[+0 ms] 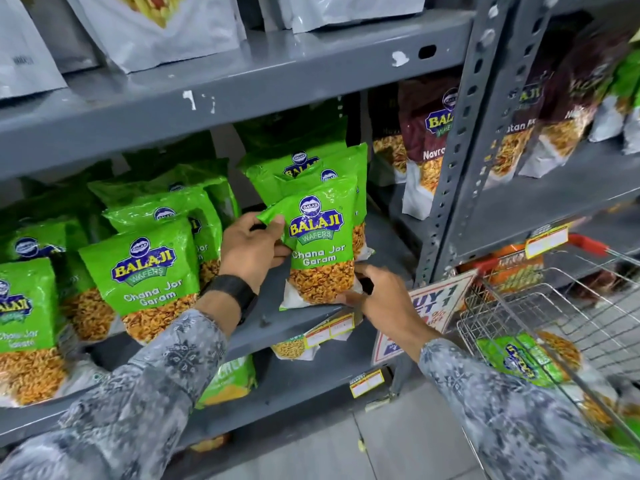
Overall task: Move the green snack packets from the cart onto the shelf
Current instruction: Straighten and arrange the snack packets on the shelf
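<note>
A green snack packet (322,244) stands upright at the front of the grey shelf (311,317), in front of two more green packets. My left hand (254,249) grips its upper left corner. My right hand (377,296) holds its bottom right corner at the shelf's edge. More green packets (145,271) stand in rows to the left on the same shelf. Another green packet (523,358) lies in the wire cart (554,306) at the lower right.
Maroon snack packets (429,147) fill the shelf to the right, behind a slotted grey upright (460,150). White packets stand on the shelf above. A "buy 1 get 1" sign (433,303) hangs by the cart. Lower shelves hold other packets and yellow price tags.
</note>
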Motion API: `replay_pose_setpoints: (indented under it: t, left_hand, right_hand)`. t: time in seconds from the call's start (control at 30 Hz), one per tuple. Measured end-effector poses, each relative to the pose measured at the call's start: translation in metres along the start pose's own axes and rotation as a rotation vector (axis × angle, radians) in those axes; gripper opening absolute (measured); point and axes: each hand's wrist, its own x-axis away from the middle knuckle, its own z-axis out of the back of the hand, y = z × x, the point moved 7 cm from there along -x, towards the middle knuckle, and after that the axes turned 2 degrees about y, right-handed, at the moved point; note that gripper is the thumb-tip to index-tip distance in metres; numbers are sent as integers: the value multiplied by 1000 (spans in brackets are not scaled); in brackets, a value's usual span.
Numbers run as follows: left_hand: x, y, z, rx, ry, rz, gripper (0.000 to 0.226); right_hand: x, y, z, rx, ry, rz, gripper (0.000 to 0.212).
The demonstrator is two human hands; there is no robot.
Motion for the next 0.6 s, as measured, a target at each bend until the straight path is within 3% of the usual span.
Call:
replay_pose_setpoints:
  t: [0.17,0.27,0.37,0.47,0.53,0.6]
  left_hand:
    - [-19,32,8,-208,77,-191,22]
    - [-30,35,3,-335,88,-247,21]
    - [-18,33,-3,-220,53,-234,22]
    - [4,2,1,-110,-28,-126,56]
    - [21,-36,-1,-165,-141,-55,73]
    - [40,-73,-12,-269,-299,-3,78]
  right_hand:
    - [-11,8,29,-18,47,-43,29]
    - [-13,17,34,-12,8,-82,27]
    - [-12,18,31,32,7,-74,26]
    - [-6,12,34,-22,22,-72,48]
    - [-6,-7,45,-225,88,-42,68]
    - [-17,-33,57,-440,172,-35,66]
